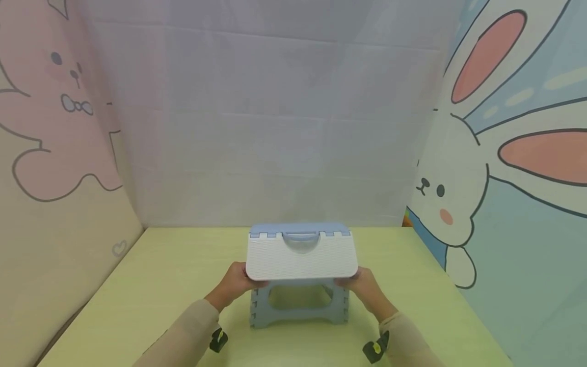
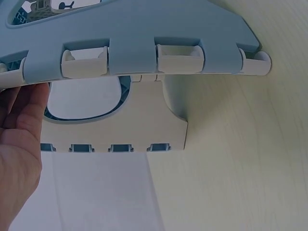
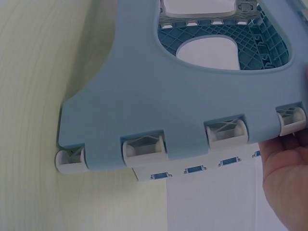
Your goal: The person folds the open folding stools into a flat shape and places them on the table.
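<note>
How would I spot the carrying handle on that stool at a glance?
On the pale table, find the blue-and-white stool between the left hand and right hand. Along its top, a blue strip meets a white panel, and the handle sits midway along that seam. It's the one long curved band, while the neighbouring blue tabs are short and squarish.

— What sort of place?
— A small screened-off booth, closed in around a pale, wood-grained tabletop [image 1: 137,295].
— Judging by what?
— By a plain white sheet [image 1: 275,137] hung across the back, creased in straight folds, and by cartoon-printed side walls [image 1: 69,227]: a pink animal [image 1: 59,127] at the left, a big-eared white rabbit [image 1: 454,168] on blue at the right.
— Inside a home or a studio?
— Hard to say, with sheet and walls filling the view.
</note>
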`<state>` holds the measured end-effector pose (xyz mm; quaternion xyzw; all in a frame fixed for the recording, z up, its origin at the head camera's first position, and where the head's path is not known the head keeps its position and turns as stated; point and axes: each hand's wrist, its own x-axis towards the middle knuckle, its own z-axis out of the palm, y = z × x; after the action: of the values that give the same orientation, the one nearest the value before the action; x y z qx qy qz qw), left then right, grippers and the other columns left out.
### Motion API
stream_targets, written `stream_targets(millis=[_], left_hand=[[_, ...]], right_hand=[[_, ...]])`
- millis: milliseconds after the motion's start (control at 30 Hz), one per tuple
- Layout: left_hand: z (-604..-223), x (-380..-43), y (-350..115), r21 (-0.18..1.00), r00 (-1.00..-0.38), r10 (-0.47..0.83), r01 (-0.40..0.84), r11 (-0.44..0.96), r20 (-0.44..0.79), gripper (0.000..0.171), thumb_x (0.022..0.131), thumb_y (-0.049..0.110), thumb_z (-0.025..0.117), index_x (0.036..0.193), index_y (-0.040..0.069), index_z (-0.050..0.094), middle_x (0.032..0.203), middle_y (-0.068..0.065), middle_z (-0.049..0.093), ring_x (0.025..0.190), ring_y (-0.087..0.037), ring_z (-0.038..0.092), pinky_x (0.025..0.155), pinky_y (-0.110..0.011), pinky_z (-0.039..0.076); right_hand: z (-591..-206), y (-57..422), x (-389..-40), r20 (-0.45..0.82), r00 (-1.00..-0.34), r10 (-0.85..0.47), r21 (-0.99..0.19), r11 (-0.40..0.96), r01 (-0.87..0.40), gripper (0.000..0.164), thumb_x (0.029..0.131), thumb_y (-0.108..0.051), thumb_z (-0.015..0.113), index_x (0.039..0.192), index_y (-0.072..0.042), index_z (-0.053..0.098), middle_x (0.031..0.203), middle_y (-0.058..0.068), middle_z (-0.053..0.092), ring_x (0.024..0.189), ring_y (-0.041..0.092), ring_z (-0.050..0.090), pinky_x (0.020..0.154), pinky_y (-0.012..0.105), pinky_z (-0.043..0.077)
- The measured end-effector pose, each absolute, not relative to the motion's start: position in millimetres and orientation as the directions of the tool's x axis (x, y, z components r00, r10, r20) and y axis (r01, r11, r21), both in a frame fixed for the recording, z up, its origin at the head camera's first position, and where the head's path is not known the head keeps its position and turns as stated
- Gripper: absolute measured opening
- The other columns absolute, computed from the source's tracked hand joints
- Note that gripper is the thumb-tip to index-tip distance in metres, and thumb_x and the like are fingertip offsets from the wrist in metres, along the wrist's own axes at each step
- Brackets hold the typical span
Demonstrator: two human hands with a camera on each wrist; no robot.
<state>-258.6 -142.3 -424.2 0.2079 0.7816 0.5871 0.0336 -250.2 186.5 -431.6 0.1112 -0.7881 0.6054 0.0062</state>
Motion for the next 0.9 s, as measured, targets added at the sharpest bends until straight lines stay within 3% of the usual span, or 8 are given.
stream_targets(millis=[900], left_hand=[[-425.3,-259.9,-142.7,0.940,-0.916,0.359,0.266,0.214,0.178,0.042,0.081,0.002,0.074,0.116,-0.014,0.058,0.112,-0.025,0.065,0.098,-0.031,0.065,0.082,-0.043,0.054]], right_hand=[[-431.4,186.1,-250.1,0.153,-0.970,-0.187,-0.950,0.245,-0.196,0.043,0.085,-0.007,0.069,0.120,0.013,0.056,0.120,0.026,0.060,0.112,0.041,0.057,0.091,0.048,0.049]])
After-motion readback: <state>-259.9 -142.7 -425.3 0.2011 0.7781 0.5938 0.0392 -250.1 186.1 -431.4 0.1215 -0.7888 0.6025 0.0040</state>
